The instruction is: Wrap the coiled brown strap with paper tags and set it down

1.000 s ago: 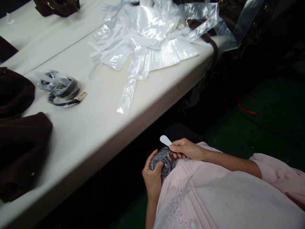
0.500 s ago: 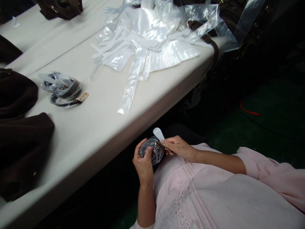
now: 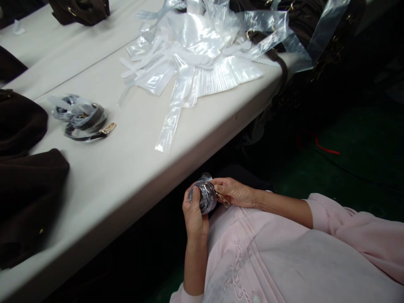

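Below the table edge, in my lap, my left hand [image 3: 194, 214] is wrapped round a coiled dark strap in clear plastic [image 3: 204, 197]. My right hand [image 3: 232, 191] pinches the top of that same bundle, where a gold clasp [image 3: 222, 200] dangles. A white tab barely shows at the bundle's top. Both hands rest against my pink garment [image 3: 284, 261].
A white table [image 3: 126, 147] runs across the left. On it lie a second wrapped strap with a gold clasp [image 3: 82, 120], a heap of clear plastic sleeves and white tabs [image 3: 195, 54], and dark brown bags [image 3: 25, 185] at the left and far edges. Dark floor lies to the right.
The white tab that stood up from the bundle has gone down and is almost hidden. My hands and the bundle shifted slightly left and up, and the clasp now hangs free.
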### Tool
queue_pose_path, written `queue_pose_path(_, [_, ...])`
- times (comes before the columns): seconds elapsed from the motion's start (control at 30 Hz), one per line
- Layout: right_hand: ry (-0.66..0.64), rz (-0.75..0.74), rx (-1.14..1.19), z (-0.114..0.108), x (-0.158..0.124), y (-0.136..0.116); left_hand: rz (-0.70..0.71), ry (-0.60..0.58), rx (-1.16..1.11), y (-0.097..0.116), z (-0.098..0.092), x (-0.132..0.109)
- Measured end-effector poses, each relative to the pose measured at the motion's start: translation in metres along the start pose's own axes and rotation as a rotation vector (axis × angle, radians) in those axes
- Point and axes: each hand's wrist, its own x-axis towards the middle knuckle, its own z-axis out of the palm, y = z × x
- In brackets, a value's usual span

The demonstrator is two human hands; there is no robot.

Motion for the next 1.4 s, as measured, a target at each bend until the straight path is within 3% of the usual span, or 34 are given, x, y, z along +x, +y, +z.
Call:
queue_pose_path(0.1, [-0.051,0.02,-0.042,-0.006,-0.002,0.001,0.001,0.012,0.012,-0.003,0.002,-0.004])
queue_pose_path(0.2, [-0.015,-0.042,-0.184,-0.01,-0.002,0.002,0.069,0.118,0.027,-0.009,0.006,-0.009])
queue_pose_path(0.4, [0.328,-0.496,-0.735,-0.007,0.007,0.001,0.244,0.318,0.07,-0.014,0.019,-0.013])
queue_pose_path(0.47, [0.379,-0.606,-0.949,-0.002,0.007,0.0,0.31,0.381,0.168,-0.012,0.023,-0.012])
queue_pose_path(0.53, [0.364,-0.617,-1.056,0.004,0.005,0.0,0.382,0.444,0.277,-0.007,0.027,-0.011])
queue_pose_path(0.63, [0.275,-0.541,-0.995,0.01,0.003,0.0,0.477,0.514,0.389,-0.001,0.031,-0.01])
queue_pose_path(0.7, [0.222,-0.476,-0.853,0.01,0.004,-0.001,0.49,0.498,0.366,0.001,0.031,-0.008])
queue_pose_path(0.87, [0.213,-0.386,-0.584,0.002,0.012,-0.002,0.335,0.239,0.017,-0.003,0.022,-0.005])
queue_pose_path(0.97, [0.165,-0.351,-0.543,-0.001,0.013,-0.001,0.306,0.159,-0.015,-0.004,0.013,-0.005])
queue_pose_path(1.1, [0.144,-0.392,-0.573,0.002,0.01,0.002,0.4,0.259,0.09,-0.003,0.004,-0.007])
queue_pose_path(1.23, [0.121,-0.449,-0.719,0.008,0.005,0.004,0.602,0.433,0.441,0.002,0.003,-0.011])
queue_pose_path(1.4, [0.054,-0.44,-0.674,0.011,0.002,0.004,0.833,0.456,0.619,0.008,0.001,-0.01])
